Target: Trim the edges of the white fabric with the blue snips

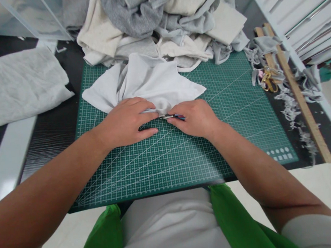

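Cutting mat (187, 157) on table, cloth piece (148, 82) on its far half. Left hand (126, 122) and right hand (196, 116) side by side at cloth's near edge. Fabric pile (165, 16) behind mat; folded fabric (14, 85) left; ruler (300, 96) and scissors (268, 78) right.

The light is bright and even, with only soft shadows. A shiny glare sits on the clear plastic sheet (34, 17). Edges bend outward, and the near arms look a little blurry.
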`<state>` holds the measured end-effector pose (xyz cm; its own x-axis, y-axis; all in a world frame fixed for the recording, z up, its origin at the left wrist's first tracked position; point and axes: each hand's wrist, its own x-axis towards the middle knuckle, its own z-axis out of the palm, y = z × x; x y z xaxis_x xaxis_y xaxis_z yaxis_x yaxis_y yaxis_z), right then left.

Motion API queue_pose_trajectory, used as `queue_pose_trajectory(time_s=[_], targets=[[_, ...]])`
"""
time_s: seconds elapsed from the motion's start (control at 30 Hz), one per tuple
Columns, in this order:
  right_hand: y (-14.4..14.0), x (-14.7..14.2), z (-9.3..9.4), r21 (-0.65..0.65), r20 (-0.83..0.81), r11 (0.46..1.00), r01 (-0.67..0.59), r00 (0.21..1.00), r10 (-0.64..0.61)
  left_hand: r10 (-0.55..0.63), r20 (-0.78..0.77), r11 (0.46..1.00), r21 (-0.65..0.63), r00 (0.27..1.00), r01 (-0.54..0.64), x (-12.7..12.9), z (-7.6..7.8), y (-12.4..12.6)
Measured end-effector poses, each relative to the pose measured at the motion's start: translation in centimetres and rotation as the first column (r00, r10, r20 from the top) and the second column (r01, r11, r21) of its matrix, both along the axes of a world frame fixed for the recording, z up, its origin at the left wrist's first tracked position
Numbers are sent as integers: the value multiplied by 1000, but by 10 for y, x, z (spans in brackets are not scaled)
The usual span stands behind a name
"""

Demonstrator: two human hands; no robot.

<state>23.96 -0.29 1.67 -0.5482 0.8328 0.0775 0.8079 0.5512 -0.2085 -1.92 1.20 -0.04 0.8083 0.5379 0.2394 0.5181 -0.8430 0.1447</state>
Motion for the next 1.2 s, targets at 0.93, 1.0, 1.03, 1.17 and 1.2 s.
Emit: queue_pose_trajectory(time_s=[0.93,1.0,1.03,1.17,1.2], targets=[[1,0,12,39,175,999,-24,984,16,2,13,1000,7,1000,-2,-1,-2,1],[1,0,12,46,174,999,-26,985,18,0,12,1000,3,1000,0,-1,-2,1],[1,0,12,49,174,998,-29,985,20,-2,12,1000,0,1000,2,-1,-2,1],[1,-1,12,55,171,998,-42,985,33,-13,19,1000,10,1000,13,-1,-3,2],[1,-2,12,55,173,997,-46,984,36,-15,21,1000,13,1000,15,-1,-3,2]])
